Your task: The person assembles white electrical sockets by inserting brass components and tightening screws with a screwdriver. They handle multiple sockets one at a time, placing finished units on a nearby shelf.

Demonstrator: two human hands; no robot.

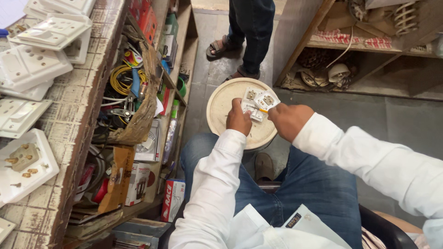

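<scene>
- Grey stone floor [369,115] fills the right of the frame, with a worn whitewashed tabletop [69,138] down the left edge and cluttered shelves [152,106] between them.
- I see my left hand [238,121] closed around the lower left edge of a white switch plate [258,103], at centre frame.
- My right hand [288,121] is curled shut on what looks like a thin yellow-handled tool [263,110], whose tip meets the plate's back; I cannot make out the tool's far end.
- The plate lies just above and between both hands, its long axis running from lower left to upper right, back side up with brass terminals showing.
- Both hands are about equally near; the left touches it directly, the right only through the tool.
- Under the plate sits a round pale stool top [221,106].
- More white switch plates [27,69] lie stacked on the tabletop, upper left.
- Another person's legs [251,32] stand at top centre.
</scene>
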